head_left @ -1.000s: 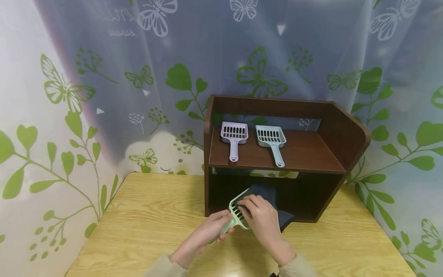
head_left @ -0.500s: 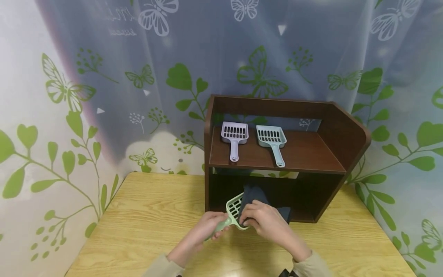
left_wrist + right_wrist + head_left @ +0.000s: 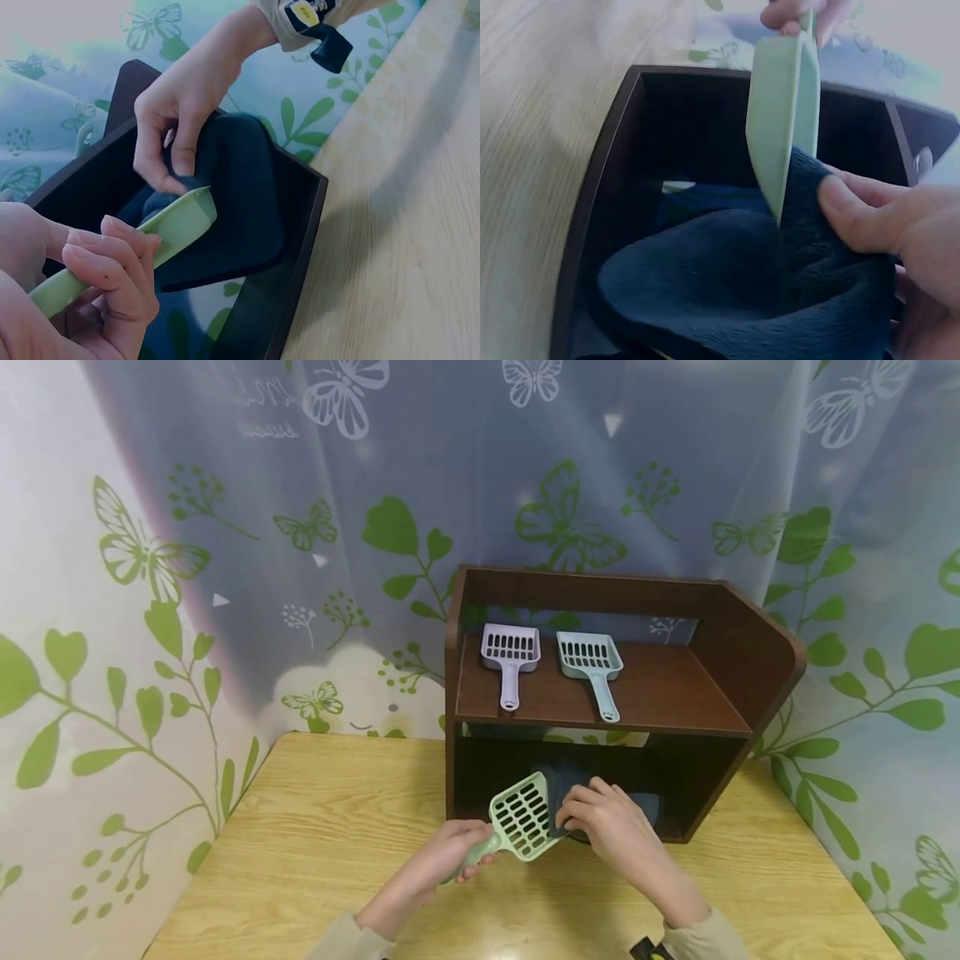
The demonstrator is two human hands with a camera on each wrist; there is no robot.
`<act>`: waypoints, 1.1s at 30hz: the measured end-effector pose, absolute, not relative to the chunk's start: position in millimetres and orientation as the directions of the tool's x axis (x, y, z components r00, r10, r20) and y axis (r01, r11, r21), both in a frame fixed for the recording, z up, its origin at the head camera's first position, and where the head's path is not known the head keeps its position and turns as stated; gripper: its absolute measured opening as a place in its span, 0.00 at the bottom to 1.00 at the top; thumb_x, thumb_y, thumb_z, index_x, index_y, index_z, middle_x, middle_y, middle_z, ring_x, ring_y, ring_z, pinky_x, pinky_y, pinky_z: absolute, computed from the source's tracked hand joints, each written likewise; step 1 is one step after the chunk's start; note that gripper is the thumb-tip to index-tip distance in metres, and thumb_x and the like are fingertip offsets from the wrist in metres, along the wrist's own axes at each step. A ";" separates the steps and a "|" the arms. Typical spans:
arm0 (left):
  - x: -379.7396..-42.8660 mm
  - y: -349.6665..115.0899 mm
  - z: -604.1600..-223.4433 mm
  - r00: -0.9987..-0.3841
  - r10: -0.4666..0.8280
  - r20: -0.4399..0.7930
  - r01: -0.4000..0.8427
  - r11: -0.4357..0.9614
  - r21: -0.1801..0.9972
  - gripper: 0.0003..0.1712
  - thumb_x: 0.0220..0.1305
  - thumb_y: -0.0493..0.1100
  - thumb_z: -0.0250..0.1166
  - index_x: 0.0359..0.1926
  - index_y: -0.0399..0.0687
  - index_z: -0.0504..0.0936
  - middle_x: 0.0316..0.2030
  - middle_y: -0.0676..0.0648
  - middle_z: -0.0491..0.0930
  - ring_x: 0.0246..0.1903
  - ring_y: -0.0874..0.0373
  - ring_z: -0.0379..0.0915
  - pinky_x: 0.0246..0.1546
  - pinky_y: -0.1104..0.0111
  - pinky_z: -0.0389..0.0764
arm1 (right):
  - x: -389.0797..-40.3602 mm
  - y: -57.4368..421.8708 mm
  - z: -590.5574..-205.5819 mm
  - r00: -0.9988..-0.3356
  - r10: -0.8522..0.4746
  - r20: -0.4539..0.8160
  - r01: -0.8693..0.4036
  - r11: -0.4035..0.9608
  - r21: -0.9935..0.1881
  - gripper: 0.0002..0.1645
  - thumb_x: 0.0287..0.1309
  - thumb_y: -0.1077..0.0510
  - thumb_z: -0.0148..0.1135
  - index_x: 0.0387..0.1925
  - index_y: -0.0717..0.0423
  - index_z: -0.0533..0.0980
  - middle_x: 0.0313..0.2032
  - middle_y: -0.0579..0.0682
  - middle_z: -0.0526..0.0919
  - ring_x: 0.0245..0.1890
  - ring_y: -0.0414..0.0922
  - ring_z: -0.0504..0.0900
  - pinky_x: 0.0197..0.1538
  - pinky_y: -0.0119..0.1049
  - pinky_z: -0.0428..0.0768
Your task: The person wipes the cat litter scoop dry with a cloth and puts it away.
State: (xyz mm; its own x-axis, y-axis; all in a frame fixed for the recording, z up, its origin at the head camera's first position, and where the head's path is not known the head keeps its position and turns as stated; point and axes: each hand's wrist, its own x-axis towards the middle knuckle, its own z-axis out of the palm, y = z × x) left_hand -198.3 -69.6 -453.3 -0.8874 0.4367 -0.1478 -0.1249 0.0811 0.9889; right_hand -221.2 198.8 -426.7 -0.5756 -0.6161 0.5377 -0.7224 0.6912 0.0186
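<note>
A pale green slotted litter scoop (image 3: 522, 817) is held up in front of the shelf's lower opening. My left hand (image 3: 454, 850) grips its handle, fingers curled round it in the left wrist view. With thumb and fingers my right hand (image 3: 611, 822) pinches a dark blue cloth (image 3: 825, 240), which laps over the scoop's right edge. The rest of the cloth hangs below and to the right of the scoop. In the right wrist view, the thumb presses the cloth near the scoop's rim.
A dark brown two-tier shelf (image 3: 720, 693) stands on the wooden table (image 3: 337, 827). On its upper board lie a lilac scoop (image 3: 509, 664) and a light blue scoop (image 3: 591, 668). Behind hangs a curtain (image 3: 300, 568) with leaves and butterflies.
My right hand has moved right with the cloth, from over the scoop's slots to its right edge, uncovering more slots. My left hand keeps its grip, and the scoop's face has turned more into view.
</note>
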 end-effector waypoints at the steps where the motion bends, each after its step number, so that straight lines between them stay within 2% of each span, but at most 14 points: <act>1: -198.3 -70.4 -453.0 -0.884 0.442 -0.149 -0.126 0.083 0.989 0.18 0.77 0.47 0.51 0.47 0.34 0.78 0.26 0.52 0.72 0.17 0.68 0.59 0.18 0.79 0.61 | -221.7 201.0 -428.2 -0.580 -0.595 0.556 -0.715 0.699 0.002 0.14 0.46 0.65 0.78 0.31 0.43 0.85 0.34 0.37 0.80 0.31 0.37 0.67 0.33 0.31 0.71; 7: -198.4 -74.5 -451.9 -0.874 0.458 -0.164 -0.146 0.073 0.987 0.18 0.78 0.48 0.49 0.47 0.37 0.75 0.26 0.52 0.70 0.18 0.67 0.57 0.18 0.79 0.61 | -220.9 205.8 -439.9 -0.562 -0.481 0.673 -0.709 0.699 -0.092 0.17 0.45 0.69 0.78 0.33 0.45 0.84 0.37 0.39 0.82 0.35 0.38 0.72 0.36 0.31 0.78; 15: -195.7 -68.2 -450.3 -0.854 0.493 -0.162 -0.134 0.093 0.987 0.14 0.78 0.48 0.49 0.41 0.43 0.73 0.26 0.52 0.70 0.18 0.66 0.57 0.18 0.78 0.60 | -222.3 191.3 -450.8 -0.510 -0.439 0.739 -0.691 0.721 -0.048 0.18 0.42 0.68 0.79 0.35 0.49 0.85 0.38 0.43 0.82 0.36 0.40 0.76 0.34 0.31 0.80; 18: -193.4 -65.0 -453.2 -0.845 0.505 -0.176 -0.152 0.089 0.984 0.13 0.78 0.48 0.49 0.43 0.43 0.73 0.26 0.52 0.71 0.18 0.67 0.58 0.17 0.79 0.59 | -227.2 187.1 -452.0 -0.534 -0.373 0.759 -0.666 0.739 -0.105 0.16 0.46 0.68 0.78 0.37 0.50 0.85 0.37 0.44 0.82 0.36 0.41 0.77 0.34 0.33 0.81; 21: -192.2 -63.6 -456.6 -0.841 0.508 -0.185 -0.167 0.081 0.983 0.13 0.78 0.47 0.50 0.44 0.42 0.74 0.26 0.52 0.71 0.18 0.68 0.58 0.17 0.79 0.59 | -232.5 187.2 -451.8 -0.627 -0.243 0.740 -0.622 0.729 -0.287 0.12 0.52 0.65 0.75 0.38 0.49 0.86 0.38 0.44 0.83 0.37 0.41 0.80 0.37 0.33 0.80; 24: -192.9 -64.4 -456.4 -0.845 0.501 -0.187 -0.185 0.055 0.981 0.14 0.78 0.48 0.50 0.46 0.41 0.75 0.25 0.53 0.71 0.16 0.69 0.58 0.16 0.79 0.59 | -235.3 192.5 -451.5 -0.792 -0.072 0.606 -0.521 0.597 -0.610 0.08 0.60 0.62 0.71 0.42 0.51 0.86 0.39 0.42 0.85 0.40 0.38 0.82 0.42 0.27 0.79; 27: -195.8 -67.2 -451.1 -0.849 0.495 -0.182 -0.203 0.011 0.979 0.18 0.77 0.49 0.50 0.50 0.38 0.75 0.24 0.53 0.70 0.15 0.69 0.57 0.15 0.79 0.59 | -234.7 200.0 -451.7 -0.930 0.068 0.362 -0.321 0.328 -0.888 0.11 0.66 0.59 0.67 0.48 0.58 0.84 0.40 0.41 0.85 0.41 0.36 0.82 0.43 0.24 0.79; 30: -199.3 -69.8 -443.1 -0.857 0.485 -0.174 -0.219 -0.037 0.975 0.21 0.77 0.50 0.51 0.55 0.36 0.74 0.24 0.53 0.70 0.15 0.69 0.56 0.15 0.80 0.59 | -231.6 205.9 -452.8 -0.985 0.111 0.134 -0.128 0.060 -0.990 0.17 0.70 0.55 0.64 0.54 0.61 0.79 0.41 0.41 0.85 0.38 0.38 0.82 0.40 0.29 0.82; 33: -202.8 -70.0 -436.3 -0.864 0.478 -0.161 -0.215 -0.061 0.975 0.21 0.78 0.51 0.51 0.54 0.36 0.74 0.24 0.53 0.69 0.16 0.68 0.55 0.16 0.79 0.59 | -226.8 208.3 -454.8 -0.997 0.073 -0.025 0.017 -0.113 -0.993 0.14 0.71 0.53 0.62 0.55 0.50 0.80 0.42 0.41 0.84 0.39 0.40 0.84 0.42 0.33 0.84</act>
